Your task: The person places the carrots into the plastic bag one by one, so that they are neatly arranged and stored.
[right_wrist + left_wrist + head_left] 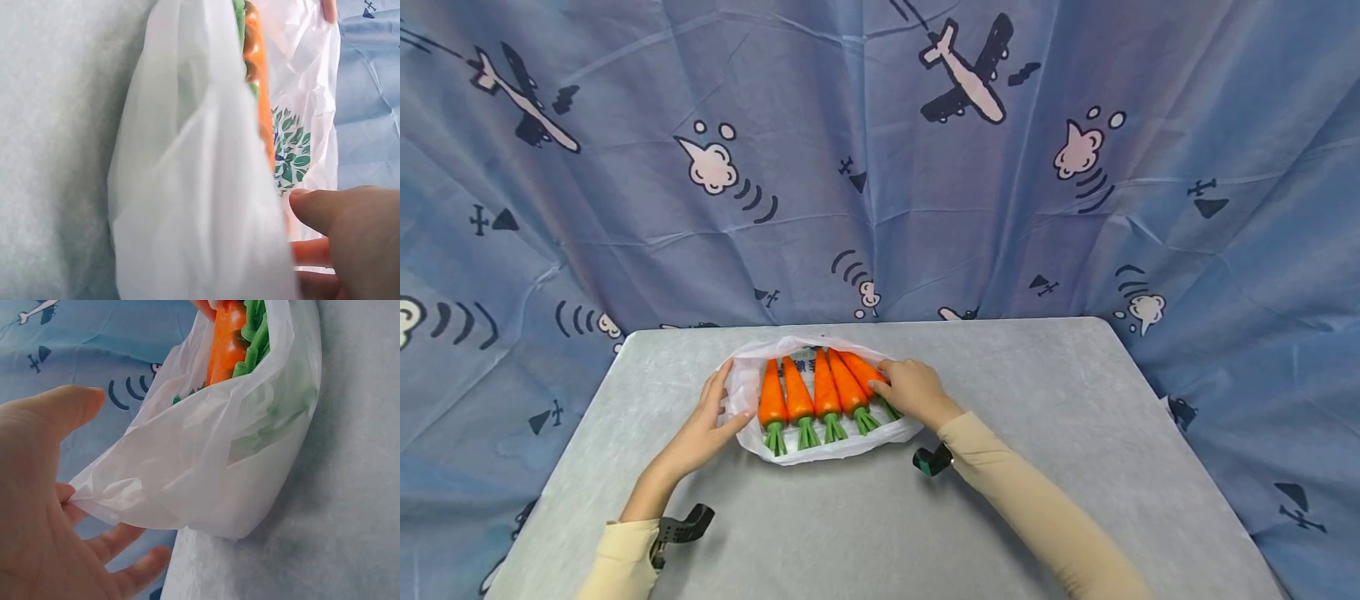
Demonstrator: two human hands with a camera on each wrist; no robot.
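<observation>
Several orange carrots (793,392) with green stubs lie side by side in a white plastic bag (842,451), tips toward the back. My right hand (913,390) reaches over the bag's right side and holds the rightmost carrot (859,372), thumb and fingers at its thick end. In the right wrist view the bag's near wall hides part of that grasp. At the bag's left end is my left hand (706,423), fingers spread and thumb pointing toward the carrots. The left wrist view has one of its fingertips (64,492) at the bag's corner.
A pale grey table (1030,467) carries the bag near its far edge. Behind it hangs a blue curtain (880,167) printed with planes and clouds. Dark wrist cameras are strapped on both arms. A green leaf print (292,147) marks the bag's far wall.
</observation>
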